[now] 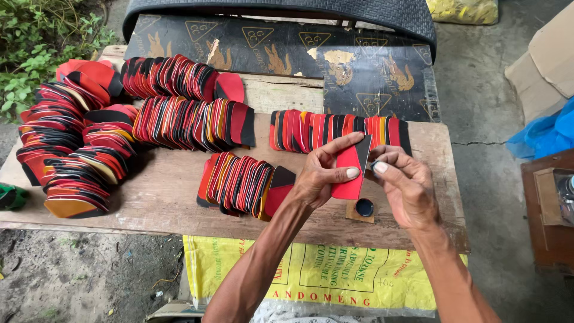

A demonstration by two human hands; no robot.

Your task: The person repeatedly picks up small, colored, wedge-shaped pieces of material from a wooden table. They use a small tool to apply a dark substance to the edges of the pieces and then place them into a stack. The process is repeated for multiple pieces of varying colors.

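Note:
My left hand [326, 173] holds a flat red piece with a black upper end [350, 170] upright above the wooden board [167, 185]. My right hand [403, 185] pinches the piece's right edge, with a small dark object between thumb and fingers. Just below the piece, a small dark round pot [365, 207] rests on a brown square. A fanned row of red, black and orange pieces [245, 184] lies to the left of my left hand. Another such row [335, 128] lies behind both hands.
More fanned rows [191, 119] and stacked piles of the same pieces [66, 149] cover the board's left and back. A black printed sheet [335, 60] leans behind. A yellow sack [335, 278] hangs under the board. A blue bag [547, 134], cardboard and a wooden box stand right.

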